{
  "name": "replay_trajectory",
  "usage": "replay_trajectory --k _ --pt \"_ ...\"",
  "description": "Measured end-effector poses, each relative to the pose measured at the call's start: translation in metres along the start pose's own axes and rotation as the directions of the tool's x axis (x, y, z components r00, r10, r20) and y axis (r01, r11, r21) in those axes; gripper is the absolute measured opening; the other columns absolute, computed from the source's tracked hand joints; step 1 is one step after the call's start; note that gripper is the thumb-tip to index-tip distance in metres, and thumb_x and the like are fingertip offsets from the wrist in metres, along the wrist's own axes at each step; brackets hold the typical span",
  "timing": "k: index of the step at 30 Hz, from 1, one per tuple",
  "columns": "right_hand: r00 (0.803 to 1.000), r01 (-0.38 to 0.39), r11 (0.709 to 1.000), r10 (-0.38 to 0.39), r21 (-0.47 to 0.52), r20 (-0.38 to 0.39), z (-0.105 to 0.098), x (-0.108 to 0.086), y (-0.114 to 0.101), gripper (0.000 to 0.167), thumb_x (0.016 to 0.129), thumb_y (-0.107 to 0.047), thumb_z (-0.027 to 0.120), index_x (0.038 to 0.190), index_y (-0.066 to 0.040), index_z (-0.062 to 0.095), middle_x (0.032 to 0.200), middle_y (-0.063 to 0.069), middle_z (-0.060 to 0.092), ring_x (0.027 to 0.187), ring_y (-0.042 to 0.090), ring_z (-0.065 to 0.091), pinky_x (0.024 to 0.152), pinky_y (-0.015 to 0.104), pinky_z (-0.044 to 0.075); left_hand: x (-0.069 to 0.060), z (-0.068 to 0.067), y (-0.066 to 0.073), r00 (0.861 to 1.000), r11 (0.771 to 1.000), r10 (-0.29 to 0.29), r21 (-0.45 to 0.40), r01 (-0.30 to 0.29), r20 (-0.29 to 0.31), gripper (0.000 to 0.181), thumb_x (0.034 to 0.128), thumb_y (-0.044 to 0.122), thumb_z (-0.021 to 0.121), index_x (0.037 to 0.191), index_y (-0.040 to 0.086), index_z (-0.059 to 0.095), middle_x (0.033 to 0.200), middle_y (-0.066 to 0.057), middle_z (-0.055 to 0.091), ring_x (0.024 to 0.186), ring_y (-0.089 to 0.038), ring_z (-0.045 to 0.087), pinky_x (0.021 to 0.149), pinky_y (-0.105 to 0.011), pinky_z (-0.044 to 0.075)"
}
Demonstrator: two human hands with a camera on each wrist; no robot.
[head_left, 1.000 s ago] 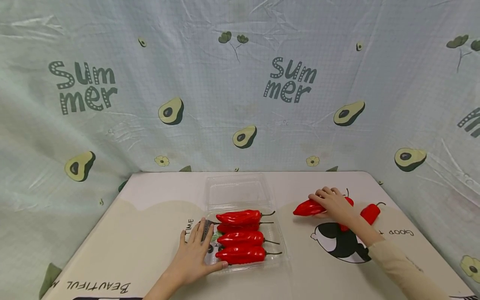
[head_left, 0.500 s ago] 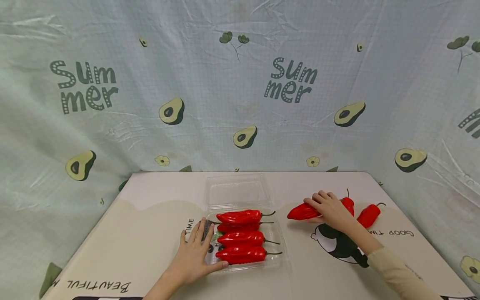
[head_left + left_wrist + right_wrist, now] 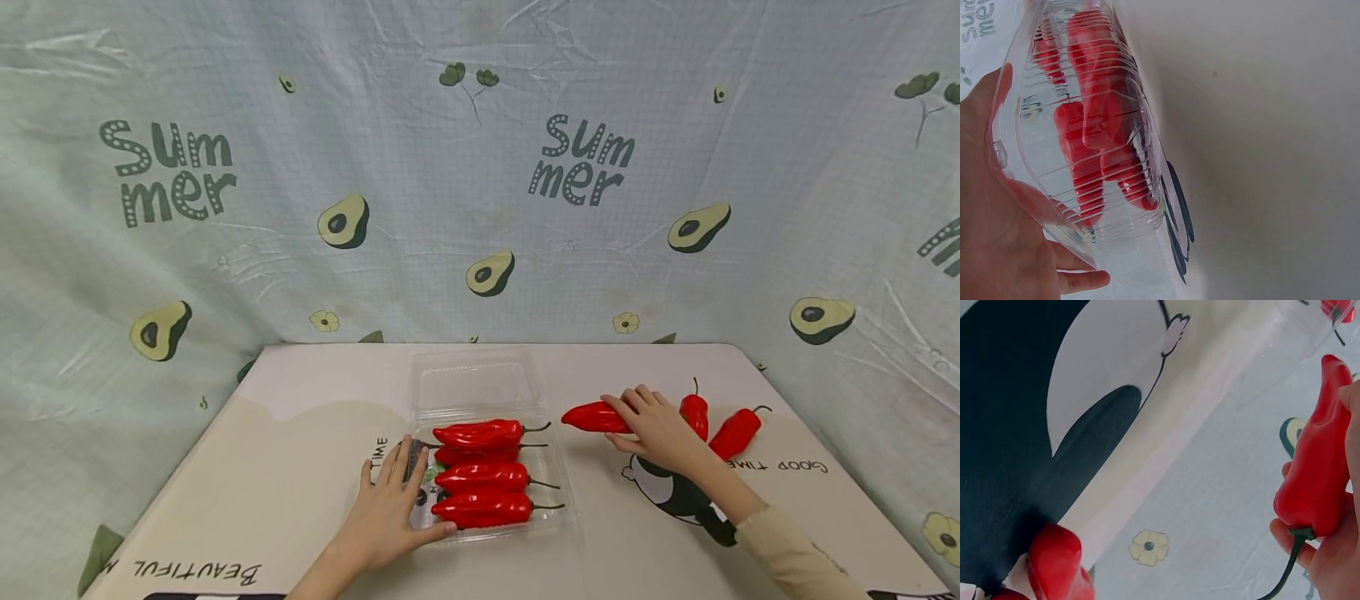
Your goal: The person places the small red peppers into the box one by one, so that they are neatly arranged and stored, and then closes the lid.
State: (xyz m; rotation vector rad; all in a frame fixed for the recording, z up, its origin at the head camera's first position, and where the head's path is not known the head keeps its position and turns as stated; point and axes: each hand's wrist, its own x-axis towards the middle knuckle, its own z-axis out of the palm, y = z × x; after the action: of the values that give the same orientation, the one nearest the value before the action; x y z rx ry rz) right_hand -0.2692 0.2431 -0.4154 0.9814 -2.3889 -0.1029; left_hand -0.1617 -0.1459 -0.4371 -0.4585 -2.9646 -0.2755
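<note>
My right hand (image 3: pixel 660 429) holds a red pepper (image 3: pixel 594 417) by its stem half, its tip toward the container. In the right wrist view fingers and thumb wrap the pepper (image 3: pixel 1316 456), green stem hanging down. A clear plastic container (image 3: pixel 558 467) lies at the middle of the table, lid (image 3: pixel 476 379) folded back; several red peppers (image 3: pixel 483 510) lie in it side by side, stems to the right. At its left edge rests my left hand (image 3: pixel 382 512), fingers spread; in the left wrist view the palm (image 3: pixel 997 237) is against the container's wall (image 3: pixel 1041 169).
Two red peppers (image 3: pixel 694 415) (image 3: pixel 737 432) lie on the table (image 3: pixel 300 467) beyond and right of my right hand. A patterned curtain (image 3: pixel 420 183) hangs behind and at the sides of the table.
My right hand has moved left with the pepper, away from the two lying on the table and closer to the container. The left hand has stayed where it was.
</note>
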Motion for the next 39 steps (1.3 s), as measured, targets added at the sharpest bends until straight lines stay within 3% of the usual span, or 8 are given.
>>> replay_trajectory --k 10,23,32,39 --pt "0.999 -0.034 0.998 0.034 0.044 0.014 -0.007 0.003 -0.016 0.060 0.073 -0.028 0.064 0.125 -0.005 0.045 0.097 0.006 0.053 0.088 0.018 0.043 0.071 0.032 0.043 0.000 -0.002 0.001 1.000 1.000 -0.003 -0.012 0.003 0.007 0.101 0.0677 0.076 0.044 0.139 0.007 0.029 0.146 -0.018 0.023 0.132 -0.036 0.023 0.098 -0.067 0.018" --pt "0.999 -0.005 0.996 0.010 0.093 -0.049 -0.010 0.009 -0.037 0.054 0.072 -0.037 0.068 0.116 -0.010 0.051 0.100 0.002 0.057 0.090 0.015 0.046 0.070 0.029 0.046 0.000 -0.002 0.001 1.000 1.000 -0.005 -0.011 0.005 0.000 0.100 0.0674 0.075 0.045 0.139 0.007 0.030 0.146 -0.017 0.023 0.132 -0.036 0.023 0.098 -0.067 0.018" --pt "0.997 0.038 0.991 -0.028 0.129 -0.077 -0.011 0.013 -0.047 0.050 0.081 -0.048 0.057 0.115 -0.011 0.052 0.103 0.001 0.057 0.091 0.014 0.047 0.071 0.028 0.047 0.000 -0.001 0.001 1.000 1.000 -0.004 -0.003 0.004 -0.002 0.100 0.0676 0.075 0.045 0.139 0.007 0.030 0.147 -0.017 0.023 0.132 -0.036 0.024 0.098 -0.067 0.018" --pt "0.996 0.060 0.987 -0.049 0.148 -0.074 -0.014 0.017 -0.055 0.052 0.080 -0.049 0.058 0.117 -0.013 0.052 0.104 0.000 0.056 0.093 0.014 0.047 0.071 0.028 0.047 0.000 0.001 0.000 1.000 1.000 0.002 0.005 -0.002 -0.014 0.100 0.0674 0.076 0.045 0.139 0.007 0.030 0.146 -0.017 0.023 0.131 -0.035 0.024 0.098 -0.067 0.018"
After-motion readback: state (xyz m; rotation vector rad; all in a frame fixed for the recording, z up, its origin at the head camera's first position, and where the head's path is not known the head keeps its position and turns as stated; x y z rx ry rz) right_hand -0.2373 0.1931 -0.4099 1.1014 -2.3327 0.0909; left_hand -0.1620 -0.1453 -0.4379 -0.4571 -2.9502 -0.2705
